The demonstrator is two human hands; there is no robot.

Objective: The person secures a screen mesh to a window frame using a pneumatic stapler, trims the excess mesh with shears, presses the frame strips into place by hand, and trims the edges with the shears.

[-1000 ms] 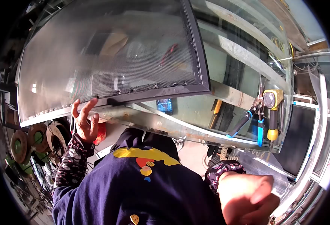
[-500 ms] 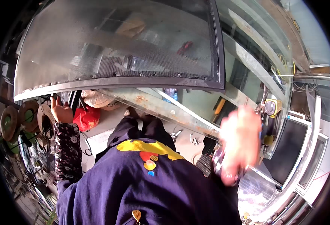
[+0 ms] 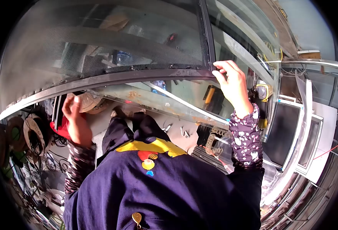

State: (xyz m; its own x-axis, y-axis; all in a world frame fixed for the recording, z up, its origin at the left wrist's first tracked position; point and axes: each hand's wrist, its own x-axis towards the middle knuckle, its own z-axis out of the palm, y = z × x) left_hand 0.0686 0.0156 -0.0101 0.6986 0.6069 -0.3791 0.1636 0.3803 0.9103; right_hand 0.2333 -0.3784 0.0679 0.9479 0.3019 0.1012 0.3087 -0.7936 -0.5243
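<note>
A dark mesh screen in a frame lies over a glass-topped table. My left hand is just below the front edge of the frame at the left, its fingers raised, loosely bent and slightly blurred, with nothing visible in it. At the frame's right front corner is my right hand, thumb and fingers curved and apart, fingertips at or very close to the corner. Whether they touch it is hard to tell.
A yellow power tool stands on the table's right side, partly behind my right sleeve. Spools and a red bag are at the left. Dark framed panels lean at the right. Small metal parts lie on the floor.
My right hand has moved up and left to the frame's corner. My left hand has shifted in view and sits lower. The screen appears lower and further left in view.
</note>
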